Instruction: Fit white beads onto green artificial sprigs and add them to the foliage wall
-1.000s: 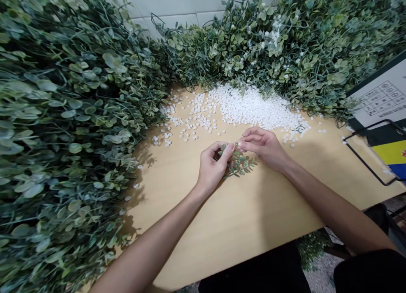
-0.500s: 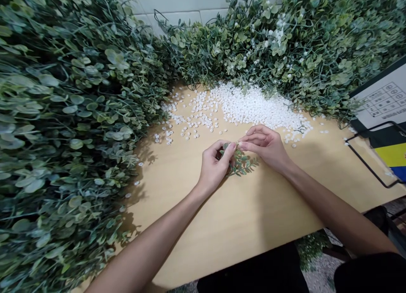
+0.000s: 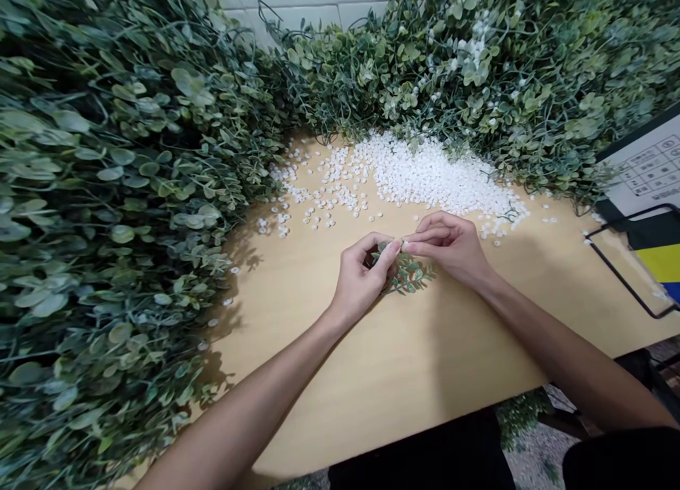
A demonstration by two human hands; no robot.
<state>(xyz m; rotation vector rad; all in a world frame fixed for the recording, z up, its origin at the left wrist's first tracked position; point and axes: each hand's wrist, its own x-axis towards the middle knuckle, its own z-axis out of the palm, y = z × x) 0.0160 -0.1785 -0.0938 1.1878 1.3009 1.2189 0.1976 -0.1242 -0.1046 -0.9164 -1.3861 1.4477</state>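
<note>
Banks of green foliage (image 3: 132,192) hem in the left and far sides of a pale surface (image 3: 361,384), where a heap of small white pieces (image 3: 440,171) spreads beyond the hands; a black wire frame (image 3: 621,274) stands at right. A leafy sprig (image 3: 410,272) sits in the grasp of the left hand (image 3: 361,274), leaves fanning below its fingertips. The right hand (image 3: 454,248) brings thumb and fingers together just beside them, any grip too small to tell.

At the frame's centre, a green small-leaved sprig (image 3: 410,274) is held in the bare left hand (image 3: 365,270), and a tiny pale piece (image 3: 405,242) is pinched by the bare right hand (image 3: 450,248); small round white pieces (image 3: 435,175) are heaped above.
</note>
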